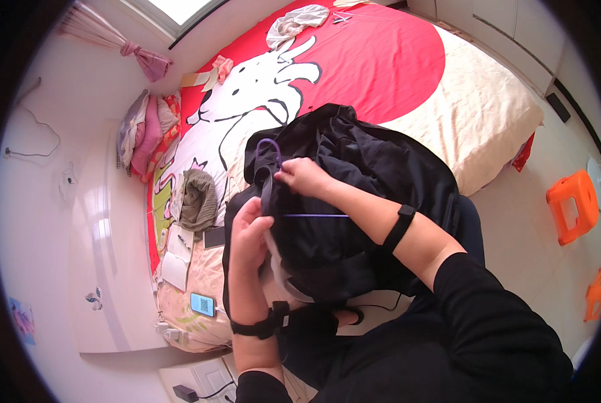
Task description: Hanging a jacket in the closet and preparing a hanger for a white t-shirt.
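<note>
A black garment [381,174], perhaps a jacket, is spread over my lap and the edge of the bed. A purple clothes hanger is in it: its curved hook [268,142] rises above the garment's neck, and its thin straight bar [317,215] shows across the black cloth. My right hand [304,176] is closed in a pinch at the base of the hook. Lower and to the left, my left hand [248,232] pinches a dark edge of the garment beside the neck opening. The hanger's shoulders are mostly hidden by cloth and hands.
The bed [488,114] has a red and cream sheet. On its left lie a grey-green knit [198,200], an open notebook [177,258], a phone [203,305] and piled bedding [149,134]. Orange stools [573,206] stand on the floor at right.
</note>
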Motion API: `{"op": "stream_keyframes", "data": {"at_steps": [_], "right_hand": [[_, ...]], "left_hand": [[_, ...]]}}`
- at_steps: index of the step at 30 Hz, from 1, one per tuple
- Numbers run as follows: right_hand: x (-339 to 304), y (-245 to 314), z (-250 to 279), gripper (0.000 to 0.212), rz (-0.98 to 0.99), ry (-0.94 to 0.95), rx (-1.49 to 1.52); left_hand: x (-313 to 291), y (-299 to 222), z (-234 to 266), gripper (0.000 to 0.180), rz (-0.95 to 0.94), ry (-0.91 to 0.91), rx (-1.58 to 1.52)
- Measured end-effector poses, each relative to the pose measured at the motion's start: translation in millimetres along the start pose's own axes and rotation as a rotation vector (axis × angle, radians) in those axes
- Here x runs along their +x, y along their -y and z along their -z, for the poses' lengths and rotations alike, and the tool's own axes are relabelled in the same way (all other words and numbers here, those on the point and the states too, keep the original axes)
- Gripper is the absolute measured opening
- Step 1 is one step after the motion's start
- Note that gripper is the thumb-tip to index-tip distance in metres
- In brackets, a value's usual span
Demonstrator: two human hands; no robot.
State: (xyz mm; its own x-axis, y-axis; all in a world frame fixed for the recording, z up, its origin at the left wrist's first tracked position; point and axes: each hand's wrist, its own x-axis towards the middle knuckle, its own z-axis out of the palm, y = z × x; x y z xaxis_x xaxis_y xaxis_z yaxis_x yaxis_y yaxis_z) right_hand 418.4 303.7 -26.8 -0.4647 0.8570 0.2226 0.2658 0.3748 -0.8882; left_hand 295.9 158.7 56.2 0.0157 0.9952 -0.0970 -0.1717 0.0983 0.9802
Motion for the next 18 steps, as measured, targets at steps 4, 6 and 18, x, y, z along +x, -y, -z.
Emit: {"op": "stream_keyframes", "data": {"at_steps": [4,6,18], "right_hand": [[7,-23,-45,0.02,0.098,-0.044,0.051],[15,-33,-41,0.02,0.112,-0.034,0.047],[75,-2,-24,0.017,0.315,0.375,-0.035]], "left_hand": [[8,47,-4,0.02,-0.06,0.011,0.162],[1,56,-1,0.017,0.129,0.086,0.414],[-80,130,248,0.065,0.535,-0.551,1.263]]}}
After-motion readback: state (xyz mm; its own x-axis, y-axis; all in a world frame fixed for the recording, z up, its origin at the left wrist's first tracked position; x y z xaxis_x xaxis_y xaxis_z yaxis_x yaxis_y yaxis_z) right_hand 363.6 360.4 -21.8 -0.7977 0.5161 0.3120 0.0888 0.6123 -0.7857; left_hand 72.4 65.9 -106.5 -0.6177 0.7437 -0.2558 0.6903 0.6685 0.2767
